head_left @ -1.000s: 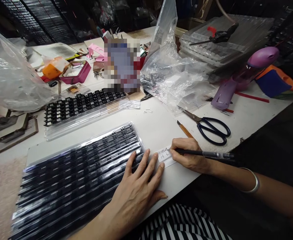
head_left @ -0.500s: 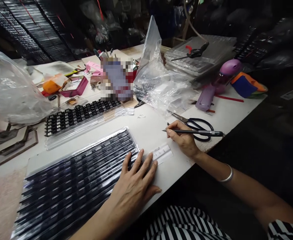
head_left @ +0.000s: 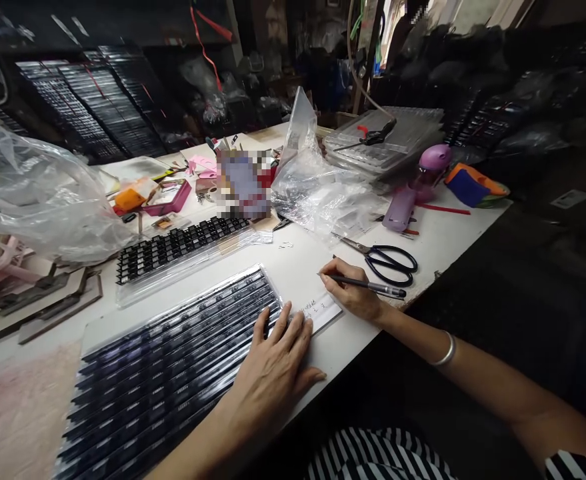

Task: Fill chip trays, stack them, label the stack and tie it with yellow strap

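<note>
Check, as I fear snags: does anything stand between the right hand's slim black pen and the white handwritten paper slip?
Nothing visible does: the slim black pen in the right hand has open space to the white paper slip. The left hand overlaps the slip's left end.

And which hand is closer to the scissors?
The right hand: holding a pen, it is just beside the scissors. The left hand is farther away, fingers spread, by the paper slip.
</note>
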Demonstrator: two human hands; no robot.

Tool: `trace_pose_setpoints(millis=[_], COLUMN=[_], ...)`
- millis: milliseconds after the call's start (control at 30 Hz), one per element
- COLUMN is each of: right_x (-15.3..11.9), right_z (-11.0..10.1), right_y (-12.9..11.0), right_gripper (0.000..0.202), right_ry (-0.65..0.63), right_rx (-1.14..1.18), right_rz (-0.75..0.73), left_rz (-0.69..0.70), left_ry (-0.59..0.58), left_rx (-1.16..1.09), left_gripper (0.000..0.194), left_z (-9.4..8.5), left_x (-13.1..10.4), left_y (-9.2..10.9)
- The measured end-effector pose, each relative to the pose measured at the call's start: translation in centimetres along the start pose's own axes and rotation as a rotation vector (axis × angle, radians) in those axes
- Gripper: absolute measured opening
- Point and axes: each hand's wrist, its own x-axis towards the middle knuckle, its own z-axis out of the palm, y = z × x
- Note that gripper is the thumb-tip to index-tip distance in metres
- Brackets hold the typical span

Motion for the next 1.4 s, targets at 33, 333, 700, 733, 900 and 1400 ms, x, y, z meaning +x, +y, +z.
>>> trace_pose_setpoints(millis=[33,333,700,733,900,1400], right_x=[-0.1,-0.1,-0.1,-0.1,-0.1,-0.2], right_z=[0.0,0.0,-0.2,-0.2,-0.3,-0.3], right_y=[-0.1,-0.5,-1.0,-1.0,-1.2,-1.1], right_gripper=[0.002,0.003,0.017,0.018,0.020,0.020], right_ry=[-0.006,-0.032,-0.094,-0.103,-0.132,-0.153], right_rx=[-0.003,-0.014,0.028,0.035,0.059,0.065], right_rz=[-0.009,-0.037,0.021,0.027,0.049,0.046], left_rz=[-0.001,-0.008,-0.016,-0.014,-0.009,-0.014], left_ry=[-0.002,-0.019,-0.031,-0.025,-0.012,-0.037], left_rx=[0.002,0.004,-0.007,-0.007,-0.009,-0.023], left_gripper=[0.065,0.065,0.065,0.064,0.064,0.063], left_z=[0.0,-0.1,0.0,0.0,-0.1,-0.2], left_x=[0.0,0.1,0.1,0.1,0.1,0.1], left_y=[0.0,0.1,0.1,0.1,0.1,0.0])
